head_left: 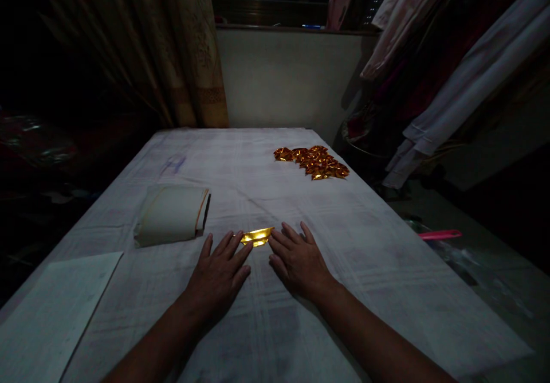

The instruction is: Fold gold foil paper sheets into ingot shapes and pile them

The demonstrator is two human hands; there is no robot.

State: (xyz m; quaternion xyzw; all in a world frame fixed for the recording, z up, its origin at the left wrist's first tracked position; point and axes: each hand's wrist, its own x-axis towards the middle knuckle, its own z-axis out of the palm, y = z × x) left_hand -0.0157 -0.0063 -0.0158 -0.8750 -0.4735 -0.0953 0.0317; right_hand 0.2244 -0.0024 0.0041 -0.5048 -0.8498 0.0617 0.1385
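A small folded piece of shiny gold foil paper (258,236) lies flat on the cloth-covered table between my hands. My left hand (221,268) rests palm down with its fingers stretched, the fingertips touching the foil's left end. On the other side, my right hand (298,257) also lies flat with spread fingers, its fingertips at the foil's right end. Parts of both ends are hidden under the fingers. Farther back on the right sits a pile of folded gold-orange foil pieces (320,162).
A curved stack of pale sheets (172,214) lies left of my hands, and a flat white board or sheet (60,308) is at the near left. Beyond the table (240,165) are a curtain (189,56) and a wall. Clothes (464,73) hang at the right.
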